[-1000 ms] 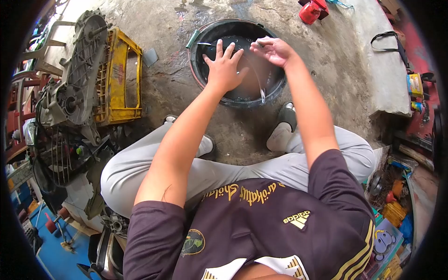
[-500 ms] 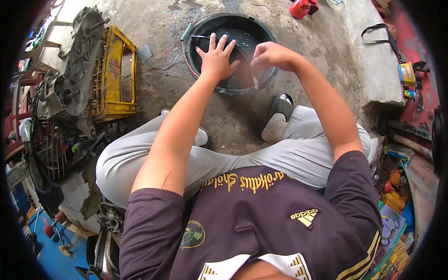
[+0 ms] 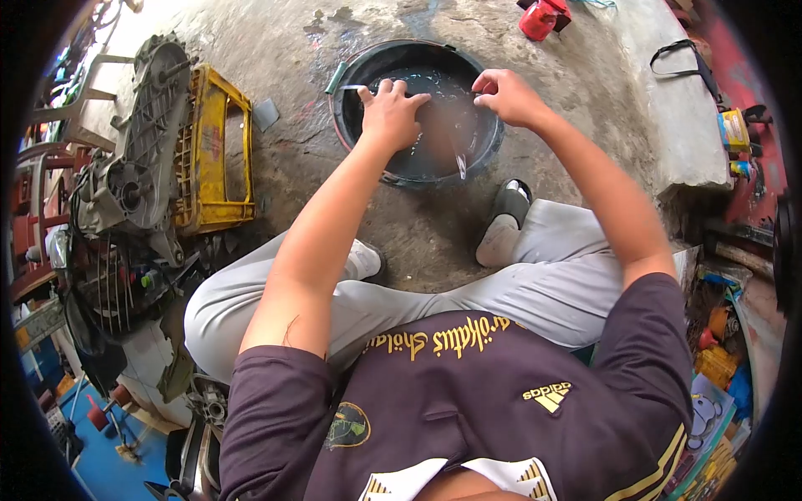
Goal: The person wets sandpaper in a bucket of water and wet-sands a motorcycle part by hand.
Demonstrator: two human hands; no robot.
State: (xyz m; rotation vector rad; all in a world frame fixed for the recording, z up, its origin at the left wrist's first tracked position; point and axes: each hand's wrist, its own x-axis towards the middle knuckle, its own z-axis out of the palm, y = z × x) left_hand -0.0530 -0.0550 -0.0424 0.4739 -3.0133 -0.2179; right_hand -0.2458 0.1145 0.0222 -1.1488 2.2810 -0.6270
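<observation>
Clearly wet work: a round black plastic tub [image 3: 399, 178], green grip [image 3: 336, 78] at its rim, holds murky, brownish water [image 3: 447, 138] with pale flecks. Tub sits on the stained grey concrete floor [image 3: 422, 250], ahead of the feet. Nearby, a yellow plastic crate [image 3: 198, 146] beside a grey metal engine casing [image 3: 159, 125]; a red container [image 3: 541, 20] beyond, well apart. Left hand [image 3: 391, 117] over the tub, fingers spread and bent (contact unclear). Right hand [image 3: 510, 98] at the far-right rim, fingers curled; cannot tell whether they grip anything.
</observation>
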